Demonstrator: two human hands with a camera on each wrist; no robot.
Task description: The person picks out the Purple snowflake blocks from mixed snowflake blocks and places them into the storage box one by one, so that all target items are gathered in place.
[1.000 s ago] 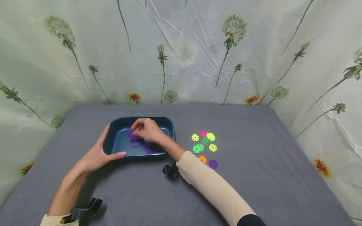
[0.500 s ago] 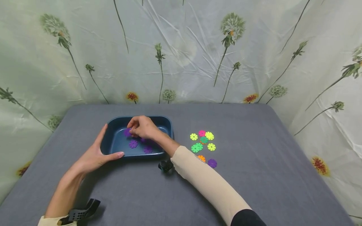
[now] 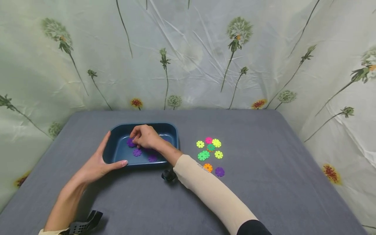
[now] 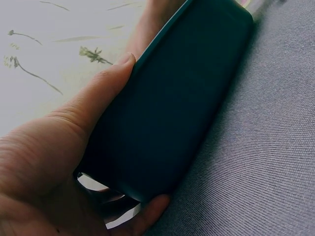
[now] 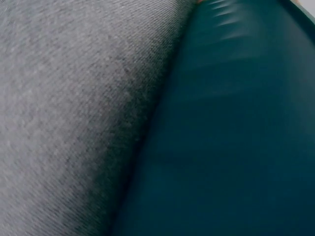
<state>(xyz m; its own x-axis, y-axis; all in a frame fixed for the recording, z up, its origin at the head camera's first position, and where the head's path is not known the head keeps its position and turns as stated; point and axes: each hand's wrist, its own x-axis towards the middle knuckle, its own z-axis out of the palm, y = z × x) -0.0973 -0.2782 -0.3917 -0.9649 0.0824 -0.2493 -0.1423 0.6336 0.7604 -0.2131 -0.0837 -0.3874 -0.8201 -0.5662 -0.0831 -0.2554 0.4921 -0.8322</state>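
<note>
In the head view, my left hand (image 3: 98,163) grips the left end of a blue tray (image 3: 173,156), thumb along the front rim and fingers round the side. The left wrist view shows the same hand around the corner of the tray (image 4: 167,108). Over the tray, my right hand (image 3: 147,136) bends its fingers down and pinches a purple snowflake disc (image 3: 130,142) at the tray's left part. Two more purple discs, one nearer the front (image 3: 137,152), lie on the tray floor. My right hand and forearm partly hide others. The right wrist view shows only the tray's outer wall (image 5: 221,137) and cloth.
Right of the tray, loose snowflake discs lie on the grey cloth (image 3: 264,182): yellow (image 3: 218,154), green (image 3: 202,155), pink (image 3: 209,140), orange (image 3: 208,167) and purple (image 3: 219,171). Some overlap. A flowered curtain (image 3: 194,65) hangs behind the table.
The whole head view has shifted slightly. My right hand stays at the purple disc, its fingers dipping a little closer over it; my left hand keeps its hold on the tray.
</note>
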